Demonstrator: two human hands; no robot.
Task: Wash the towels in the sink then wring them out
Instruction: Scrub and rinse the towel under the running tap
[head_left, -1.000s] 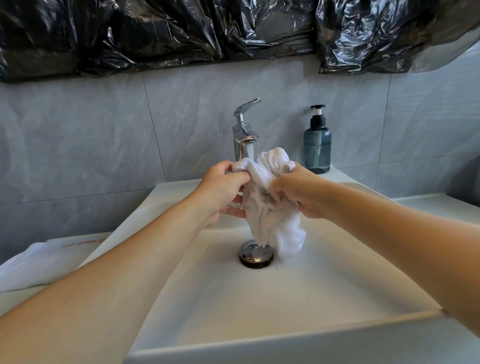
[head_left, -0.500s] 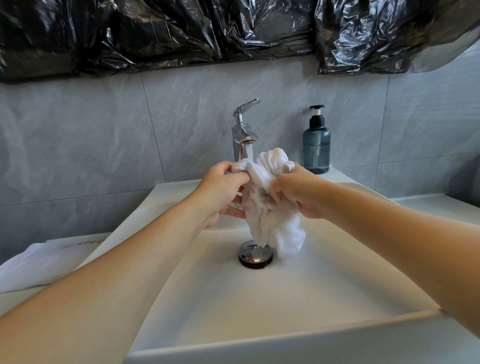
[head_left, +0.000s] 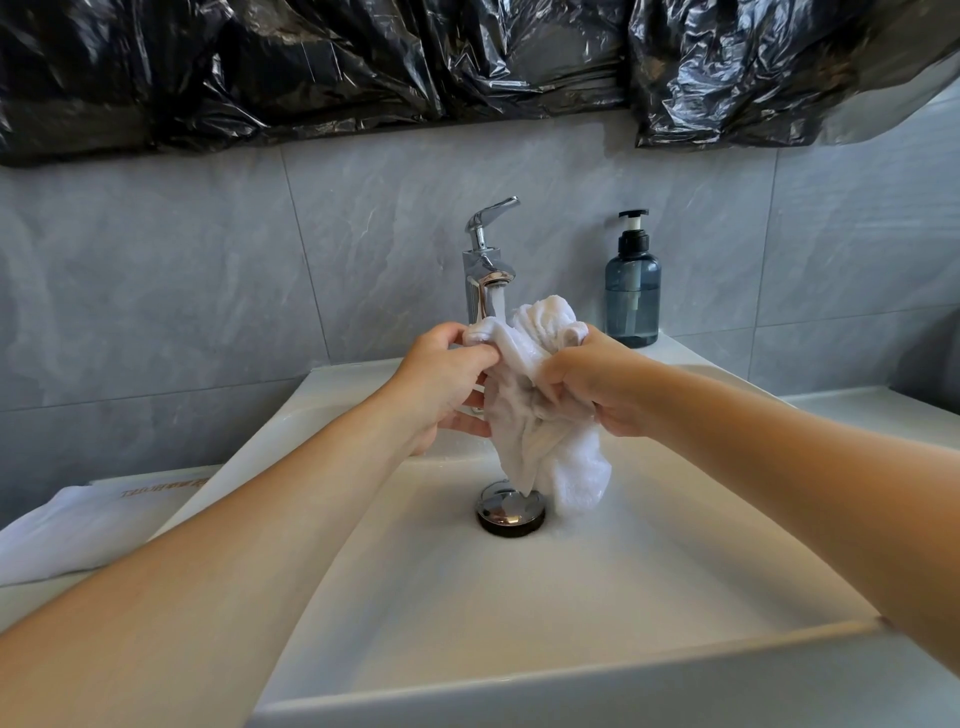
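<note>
The left hand (head_left: 441, 382) pinches a top corner of the white towel (head_left: 540, 415) between thumb and curled fingers, and the right hand (head_left: 592, 387) has its fingers balled tight around a bunched fold of the same cloth, the two hands close together above the white sink (head_left: 649, 597). Water runs from the chrome faucet (head_left: 488, 260) onto the towel's upper folds, and the wet tail hangs down to just over the chrome drain plug (head_left: 511, 512). A blue-grey soap pump bottle (head_left: 632, 288) stands on the sink's back right corner. Off to the left, another folded white towel (head_left: 78, 525) lies on the counter, and crumpled black plastic sheeting (head_left: 363, 67) hangs above the grey tiled wall (head_left: 182, 286)
</note>
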